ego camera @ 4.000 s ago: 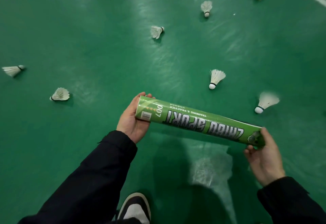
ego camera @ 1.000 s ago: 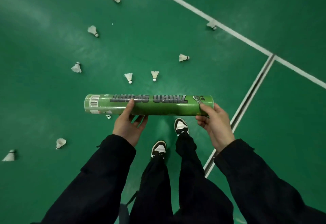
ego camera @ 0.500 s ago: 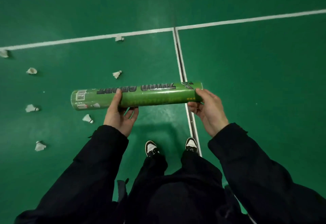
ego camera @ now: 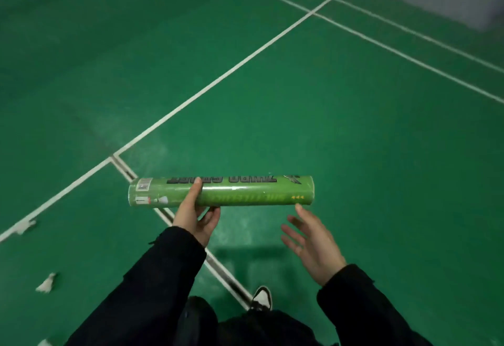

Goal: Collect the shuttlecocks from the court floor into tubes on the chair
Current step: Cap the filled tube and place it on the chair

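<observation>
the left hand has its grip wrapped around the green tube, thumb laid up over the near face and the fingers curled beneath, grasping it a little left of its middle. the right hand is released: fingers spread and slightly bent, palm turned toward the tube's right end, just below it and not touching. both arms come up from the bottom of the view in black sleeves, the left forearm angled up and to the right, the right forearm angled up and to the left.

the tube is held in the air above the court floor, in front of the body. its long axis runs nearly level from left to right across the view, the barcode end to the left and the end with small yellow marks to the right. the black lettering on it reads upside down.

white court lines cross the green floor behind and under the tube. two shuttlecocks lie on the floor at the left, one near the left sleeve and a blurred one on a line farther up. a black and white shoe shows between the arms.
</observation>
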